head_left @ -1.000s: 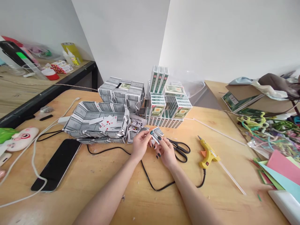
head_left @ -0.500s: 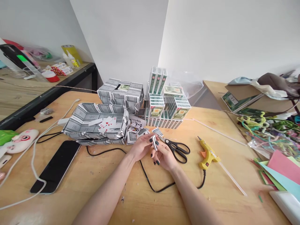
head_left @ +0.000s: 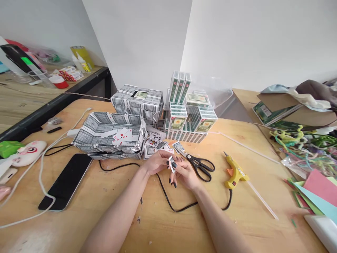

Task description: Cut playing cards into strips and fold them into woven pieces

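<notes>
Between the fingertips of both hands is a small folded playing card (head_left: 172, 164), seen partly edge-on. My left hand (head_left: 157, 162) pinches it from the left. My right hand (head_left: 184, 172) grips it from the other side, with the thumb across its face. Just beyond my fingers lie loose playing cards (head_left: 150, 151) and black-handled scissors (head_left: 201, 166), the blades pointing to the back left. To the left stands an open box made of folded cards (head_left: 88, 142), with loose cut cards inside. Behind it is a closed block of the same folded cards (head_left: 121, 102).
Stacked card packs (head_left: 177, 117) stand at the back. A yellow glue gun (head_left: 233, 172) lies right, its black cord (head_left: 168, 203) running under my forearms. A phone (head_left: 65, 182) and white cable (head_left: 39, 168) lie left. Coloured paper (head_left: 323, 189) and pipe cleaners (head_left: 292, 140) are far right.
The card has been turned slightly between my fingers, and my right thumb now lies across it. The camera view has shifted a little; the things on the table stay in place.
</notes>
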### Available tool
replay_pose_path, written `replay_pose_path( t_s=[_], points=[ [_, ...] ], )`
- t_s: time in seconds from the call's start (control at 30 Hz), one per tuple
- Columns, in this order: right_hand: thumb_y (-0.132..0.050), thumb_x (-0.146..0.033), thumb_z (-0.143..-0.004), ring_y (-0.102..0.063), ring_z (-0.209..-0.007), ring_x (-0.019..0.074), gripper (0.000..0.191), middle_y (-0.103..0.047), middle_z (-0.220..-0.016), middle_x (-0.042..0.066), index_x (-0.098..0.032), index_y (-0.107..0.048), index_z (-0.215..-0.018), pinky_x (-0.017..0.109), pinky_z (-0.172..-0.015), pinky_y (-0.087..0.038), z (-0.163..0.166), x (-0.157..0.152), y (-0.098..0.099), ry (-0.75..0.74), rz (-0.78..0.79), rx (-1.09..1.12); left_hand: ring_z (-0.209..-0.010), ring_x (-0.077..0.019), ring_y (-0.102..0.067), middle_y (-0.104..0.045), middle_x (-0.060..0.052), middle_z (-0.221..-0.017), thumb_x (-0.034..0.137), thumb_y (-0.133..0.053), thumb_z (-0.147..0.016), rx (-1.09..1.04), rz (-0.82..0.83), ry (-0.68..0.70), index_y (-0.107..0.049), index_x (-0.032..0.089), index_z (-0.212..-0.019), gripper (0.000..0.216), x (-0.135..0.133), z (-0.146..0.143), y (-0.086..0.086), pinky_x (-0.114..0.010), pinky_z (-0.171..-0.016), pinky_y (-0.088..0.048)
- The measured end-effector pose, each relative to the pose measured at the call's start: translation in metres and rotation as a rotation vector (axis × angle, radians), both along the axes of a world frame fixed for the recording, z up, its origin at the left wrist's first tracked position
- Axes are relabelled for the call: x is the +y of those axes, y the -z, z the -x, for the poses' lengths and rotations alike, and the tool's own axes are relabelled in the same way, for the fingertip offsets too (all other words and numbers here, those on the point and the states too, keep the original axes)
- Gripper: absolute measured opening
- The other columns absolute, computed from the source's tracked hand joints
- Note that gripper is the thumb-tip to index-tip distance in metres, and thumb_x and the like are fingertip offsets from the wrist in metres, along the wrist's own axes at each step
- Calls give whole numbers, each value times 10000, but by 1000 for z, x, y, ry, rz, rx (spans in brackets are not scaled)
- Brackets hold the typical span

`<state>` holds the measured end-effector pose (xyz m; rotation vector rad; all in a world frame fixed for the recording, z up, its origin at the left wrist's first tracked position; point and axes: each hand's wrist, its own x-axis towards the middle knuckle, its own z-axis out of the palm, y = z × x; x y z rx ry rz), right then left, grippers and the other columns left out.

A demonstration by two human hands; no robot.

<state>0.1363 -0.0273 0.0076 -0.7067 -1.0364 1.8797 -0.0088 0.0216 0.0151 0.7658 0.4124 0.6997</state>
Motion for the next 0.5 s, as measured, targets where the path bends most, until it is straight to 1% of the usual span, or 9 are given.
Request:
replay_pose_path(
  t_s=[0.07, 0.13, 0.23, 0.3, 0.33, 0.4, 0.5],
  points=[
    [-591, -400, -754, -524, -308, 113, 292, -654, -508, 38, -120, -664, -795, 204, -316, -407, 0, 0, 1, -6, -1, -4, -739, -191, -585, -652, -87, -683, 271, -767, -521, -9, -14, 17, -696, 105, -679, 240, 0, 1, 0, -277, -667, -421],
    [-591, -396, -756, -523, -312, 113, 284, -648, -501, 35, -127, -672, -792, 209, -322, -414, 0, -1, 2, -1, -7, -3, -675, -169, -583, -651, -84, -661, 287, -766, -524, -12, -21, 22, -694, 103, -667, 244, 0, 1, 0, -263, -633, -426],
    [-591, -381, -761, -569, -394, 136, 262, -647, -535, 41, -139, -685, -796, 239, -376, -462, 1, -1, 1, -3, -2, 37, -477, -100, -518, -623, -54, -576, 329, -751, -545, 3, -19, 54, -693, 101, -688, 275, -1, 1, -1, -228, -508, -408],
    [-612, -374, -744, -603, -496, 161, 237, -660, -625, 56, -153, -694, -771, 270, -422, -494, 1, 0, -2, 7, 22, 72, -385, -64, -441, -604, -37, -538, 360, -733, -566, 47, -28, 93, -697, 99, -743, 316, 0, 1, -1, -208, -421, -361],
    [-630, -362, -730, -611, -548, 169, 214, -665, -687, 62, -161, -697, -753, 284, -445, -506, 1, 0, -3, 24, 35, 87, -376, -56, -422, -611, -41, -552, 363, -724, -577, 75, -44, 103, -699, 99, -769, 328, 0, 1, -2, -199, -397, -335],
    [-665, -320, -703, -611, -618, 173, 150, -660, -779, 57, -175, -701, -723, 302, -491, -522, 2, 1, -4, 84, 58, 108, -426, -62, -449, -653, -74, -662, 348, -711, -599, 125, -95, 90, -704, 105, -809, 322, 1, 2, -3, -197, -410, -330],
    [-706, -253, -665, -598, -618, 153, 89, -655, -759, 26, -190, -703, -728, 312, -553, -534, 1, 4, -2, 188, 108, 132, -617, -135, -559, -673, -121, -889, 325, -697, -624, 164, -179, 44, -710, 130, -841, 292, 2, 2, -5, -245, -554, -406]
  ],
)
